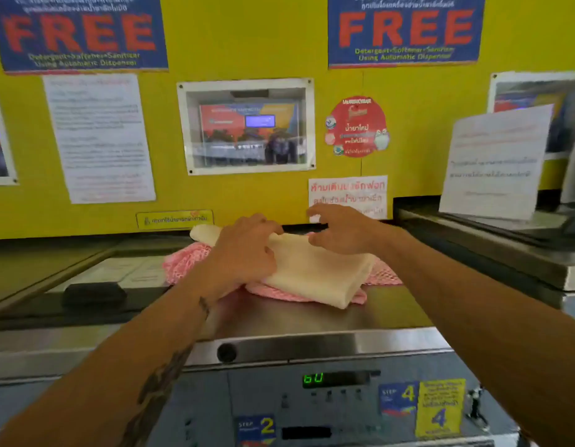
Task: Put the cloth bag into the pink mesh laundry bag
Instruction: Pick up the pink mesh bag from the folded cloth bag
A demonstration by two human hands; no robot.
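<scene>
A folded cream cloth bag (315, 269) lies on top of the pink mesh laundry bag (183, 262), which is spread flat on the steel top of a washing machine (312, 314). My left hand (244, 250) rests on the cloth bag's left part, fingers curled over its upper edge. Over the bag's far edge hovers my right hand (341, 229), fingers spread and bent, holding nothing that I can see. Most of the mesh bag is hidden under the cloth bag and my left hand.
A yellow wall with posters and notices (99, 137) rises right behind the machine. A dark flat object (94, 295) lies on the left machine's lid. Another machine top with a propped white notice (492, 162) stands to the right. The control panel (341, 379) shows green digits.
</scene>
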